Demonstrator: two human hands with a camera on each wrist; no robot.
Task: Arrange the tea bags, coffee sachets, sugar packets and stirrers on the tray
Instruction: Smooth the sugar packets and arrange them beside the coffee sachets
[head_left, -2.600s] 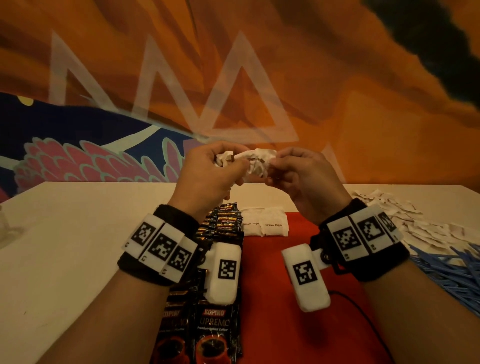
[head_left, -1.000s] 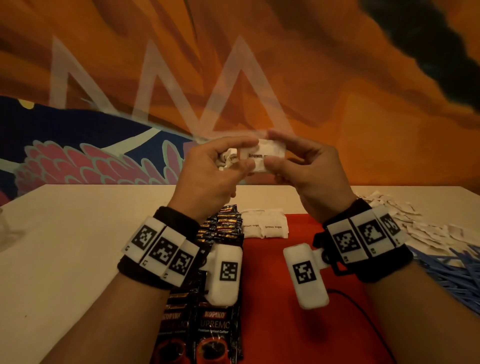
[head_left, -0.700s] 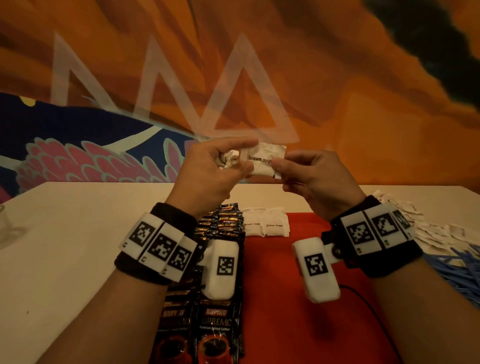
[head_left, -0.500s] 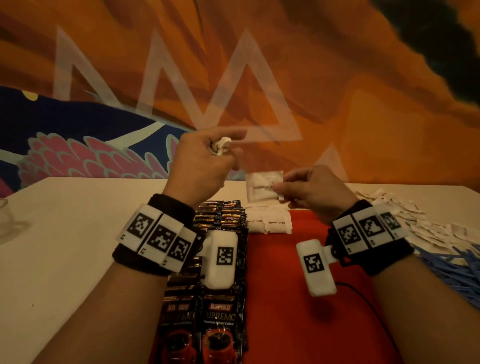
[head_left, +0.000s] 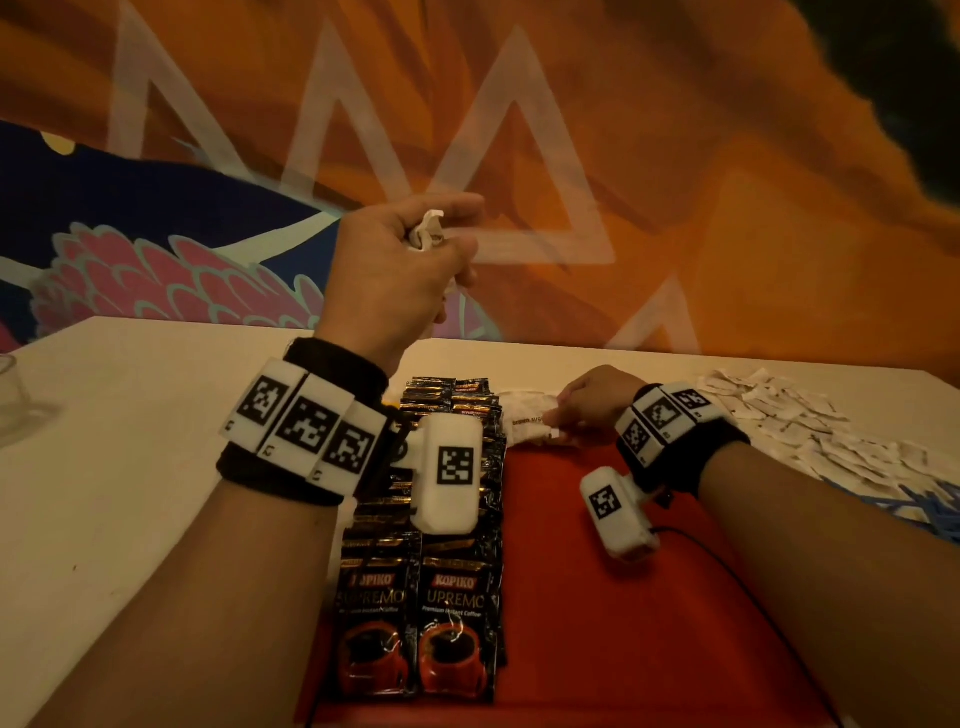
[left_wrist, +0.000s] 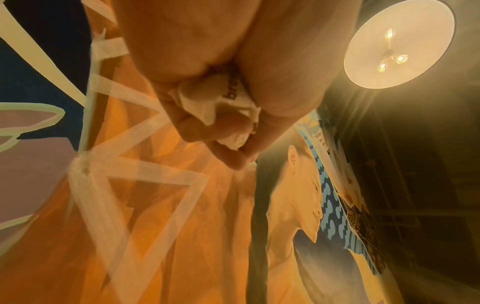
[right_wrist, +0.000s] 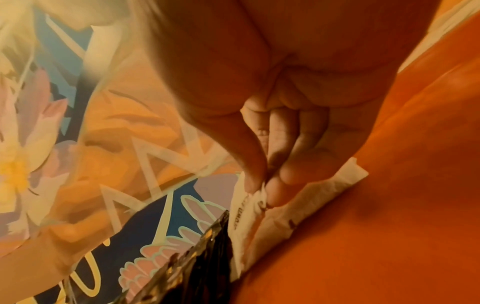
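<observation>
White tabletop (head_left: 130, 467) carried a red tray (head_left: 623, 623) whose right half lay bare, with room to move. Nearest, two columns of overlapping Kopiko coffee sachets (head_left: 457, 613) lined the tray's left edge; their number could not be told. Beyond them, at the far edge, the right hand (head_left: 592, 400) pinched one brown sugar packet (right_wrist: 249, 205) beside the sachets, touching other packets. Raised above, the left hand (head_left: 395, 275) clenched several crumpled sugar packets (left_wrist: 221, 96). Loose white packets (head_left: 810, 431) and blue stirrers (head_left: 924, 509) lay off-tray, right.
</observation>
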